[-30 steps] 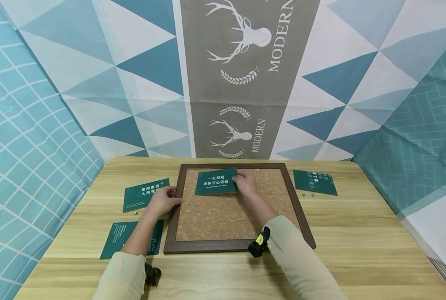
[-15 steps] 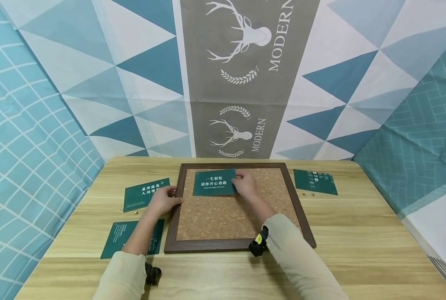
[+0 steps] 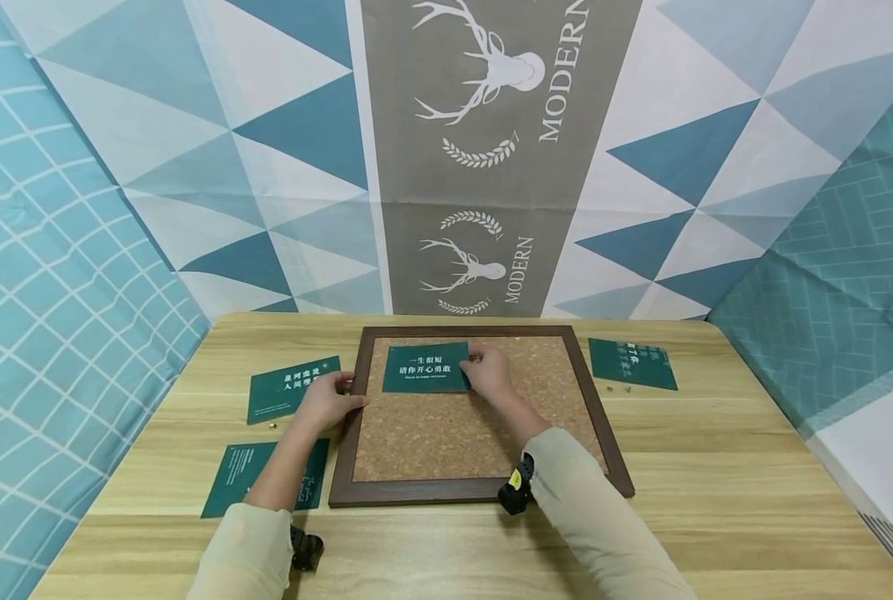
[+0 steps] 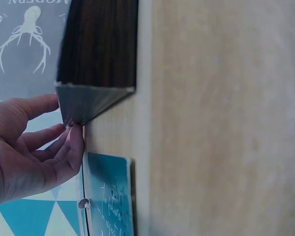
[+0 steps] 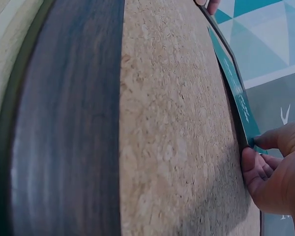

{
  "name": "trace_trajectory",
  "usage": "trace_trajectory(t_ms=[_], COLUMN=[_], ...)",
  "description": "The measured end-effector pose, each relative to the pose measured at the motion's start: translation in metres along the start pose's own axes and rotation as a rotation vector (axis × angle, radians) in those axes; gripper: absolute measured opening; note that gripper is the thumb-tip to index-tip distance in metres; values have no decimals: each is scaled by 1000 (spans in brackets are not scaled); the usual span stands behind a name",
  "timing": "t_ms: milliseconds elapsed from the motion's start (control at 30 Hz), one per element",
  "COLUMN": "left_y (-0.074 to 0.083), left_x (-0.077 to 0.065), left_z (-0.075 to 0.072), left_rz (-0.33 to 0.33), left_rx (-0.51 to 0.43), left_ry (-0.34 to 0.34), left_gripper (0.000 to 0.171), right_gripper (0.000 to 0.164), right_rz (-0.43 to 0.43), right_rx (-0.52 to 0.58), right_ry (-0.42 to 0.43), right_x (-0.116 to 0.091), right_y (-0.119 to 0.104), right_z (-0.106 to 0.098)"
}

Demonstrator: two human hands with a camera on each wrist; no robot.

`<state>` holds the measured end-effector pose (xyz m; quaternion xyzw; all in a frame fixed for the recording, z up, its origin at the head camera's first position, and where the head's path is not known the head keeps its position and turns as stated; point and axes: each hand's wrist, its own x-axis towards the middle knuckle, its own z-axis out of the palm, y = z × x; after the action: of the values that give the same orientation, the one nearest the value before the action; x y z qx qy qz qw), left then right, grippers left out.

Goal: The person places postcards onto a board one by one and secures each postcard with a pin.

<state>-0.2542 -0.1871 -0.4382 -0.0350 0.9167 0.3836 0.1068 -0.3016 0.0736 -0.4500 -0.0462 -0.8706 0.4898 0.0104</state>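
A green card (image 3: 426, 368) with white lettering is over the upper left part of the cork board (image 3: 431, 442), which has a dark brown wooden frame. My right hand (image 3: 489, 372) pinches the card's right edge between thumb and fingers; in the right wrist view, the held end of the card (image 5: 238, 93) tilts up a little from the cork. At the left side of the frame, my left hand (image 3: 328, 402) grips the wooden edge, fingers bent against its outer side, as the left wrist view also shows at the frame corner (image 4: 96, 98).
Left of the board lie two more green cards, an upper one (image 3: 285, 398) and a lower one (image 3: 236, 475) partly behind the left forearm. A small brass-coloured pin (image 3: 272, 426) sits between them. Another green card (image 3: 632, 363) lies at right, two small pins (image 3: 619, 389) below it.
My right hand has shifted the card slightly left and toward me, and its lower edge now runs closer to level. The left hand has stayed on the frame.
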Motion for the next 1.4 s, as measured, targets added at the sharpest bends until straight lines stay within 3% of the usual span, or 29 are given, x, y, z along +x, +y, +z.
trace_trajectory(t_ms=[367, 867, 1400], left_y=[0, -1, -1], left_x=[1, 1, 1], left_z=[0, 1, 2], left_rz=[-1, 8, 13], left_rx=[-14, -12, -5], left_ry=[0, 4, 1], left_gripper=[59, 58, 59], right_gripper=[31, 31, 29], right_rz=[8, 48, 5], right_rx=[-71, -44, -63], right_ry=[5, -7, 15], right_x=[1, 1, 1], right_y=[-2, 1, 9], right_z=[1, -3, -32])
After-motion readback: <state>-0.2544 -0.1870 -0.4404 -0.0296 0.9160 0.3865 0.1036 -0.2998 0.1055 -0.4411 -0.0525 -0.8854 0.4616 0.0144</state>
